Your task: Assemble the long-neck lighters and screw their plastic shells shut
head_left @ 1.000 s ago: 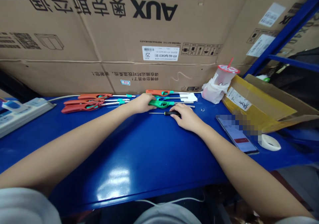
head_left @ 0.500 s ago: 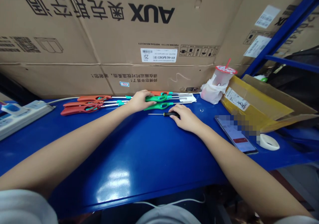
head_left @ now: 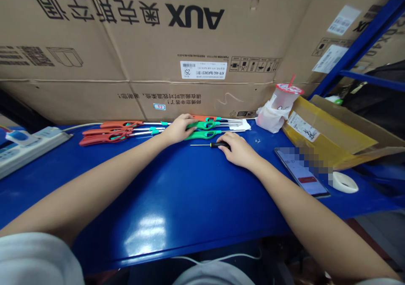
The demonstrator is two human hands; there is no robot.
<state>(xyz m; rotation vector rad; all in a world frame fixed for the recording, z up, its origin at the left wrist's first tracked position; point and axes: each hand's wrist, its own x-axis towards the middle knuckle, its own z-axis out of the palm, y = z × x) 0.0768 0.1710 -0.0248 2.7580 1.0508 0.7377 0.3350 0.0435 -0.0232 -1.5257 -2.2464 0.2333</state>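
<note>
At back of blue table (head_left: pixel 202 196): screwdriver (head_left: pixel 211 145) in R hand (head_left: pixel 236 149), apart fr. L hand (head_left: pixel 180 129).
R hand clamped on black hdl., shaft pointing left, just in front of lower green lighter (head_left: pixel 207 134). L hand touching upper green lighter (head_left: pixel 205 125) at butt end; gripped or not, can't tell. Red lighters (head_left: pixel 95 140) well left.

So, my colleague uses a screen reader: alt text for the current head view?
Right hand holding a black-handled screwdriver at a blue table, left hand touching a green lighter; more lighters lie nearby, before a cardboard box.
</note>
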